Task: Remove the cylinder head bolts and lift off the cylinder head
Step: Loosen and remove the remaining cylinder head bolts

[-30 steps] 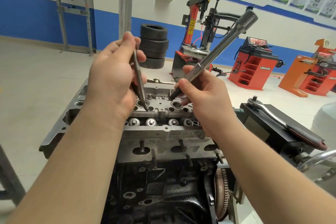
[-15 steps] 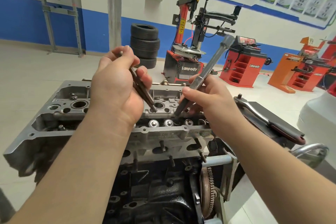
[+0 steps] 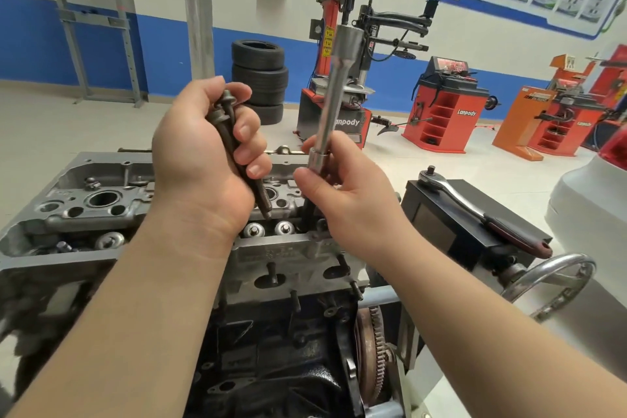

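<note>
Where the black engine block (image 3: 271,366) sits: low at 6 o'clock, closest to the person, with a toothed wheel (image 3: 371,353) at about 5 o'clock.
Cylinder head (image 3: 101,210): the grey metal top is on the block, from 9 o'clock in to the middle. It has not been lifted off yet.
Left hand (image 3: 200,173): just left of the middle, above the cylinder head, with the fingers curled tight round the bolts (image 3: 234,142). It looks like two long dark bolts.
What changed on the left: a second ago a bolt tip was down at a hole in the head. Now the bolts are up in the air, heads toward 12 o'clock, so they are out.
Right hand (image 3: 353,200): just right of the middle, pinching the long shiny socket bar (image 3: 330,92) with thumb and fingers.
What changed on the right: the bar leaned toward 2 o'clock before. Now it stands almost straight, low end down in the head.
What it means: I think the bar is going onto the next bolt. More bolts must come out before the head can lift.
Ratchet handle (image 3: 475,210): lying on the black box (image 3: 434,231) at 3 o'clock, not in use.
Far away: a stack of tyres (image 3: 259,78) and a red tyre machine (image 3: 325,44) toward 12 o'clock.
</note>
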Motion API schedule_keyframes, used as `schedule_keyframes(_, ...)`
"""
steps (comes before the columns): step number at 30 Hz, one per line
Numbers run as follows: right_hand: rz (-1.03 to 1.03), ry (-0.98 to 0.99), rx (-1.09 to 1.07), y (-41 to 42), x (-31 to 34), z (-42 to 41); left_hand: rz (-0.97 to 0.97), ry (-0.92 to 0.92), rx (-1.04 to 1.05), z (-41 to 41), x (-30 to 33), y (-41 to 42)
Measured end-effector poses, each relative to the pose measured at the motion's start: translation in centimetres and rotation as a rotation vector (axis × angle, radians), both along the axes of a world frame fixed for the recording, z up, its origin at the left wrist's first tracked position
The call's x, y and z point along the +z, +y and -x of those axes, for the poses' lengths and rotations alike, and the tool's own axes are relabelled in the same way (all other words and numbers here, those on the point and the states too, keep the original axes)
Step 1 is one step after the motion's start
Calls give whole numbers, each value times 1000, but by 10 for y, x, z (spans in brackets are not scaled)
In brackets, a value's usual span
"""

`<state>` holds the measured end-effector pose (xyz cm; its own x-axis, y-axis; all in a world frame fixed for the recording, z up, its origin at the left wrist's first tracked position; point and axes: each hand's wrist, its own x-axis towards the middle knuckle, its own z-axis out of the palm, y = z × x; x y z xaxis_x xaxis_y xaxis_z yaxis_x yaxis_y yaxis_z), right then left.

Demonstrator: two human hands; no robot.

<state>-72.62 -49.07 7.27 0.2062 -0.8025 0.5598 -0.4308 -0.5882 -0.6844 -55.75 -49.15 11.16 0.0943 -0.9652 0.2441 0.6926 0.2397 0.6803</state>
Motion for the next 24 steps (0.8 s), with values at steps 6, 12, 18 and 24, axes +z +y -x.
schedule_keyframes(6, 19, 32, 20, 0, 2, -2, -1, 95, -75, 9, 0, -6)
schedule_keyframes(12, -17, -6, 43, -3, 5, -1, -52, 271, 23, 13, 5, -12)
schedule_keyframes(18, -61, -6, 69, -3, 4, -1, -2, 319, 108, 11, 6, -18)
schedule_keyframes(24, -183, -163, 183, -2, 10, 3, -25, 262, 193, 13, 3, -18)
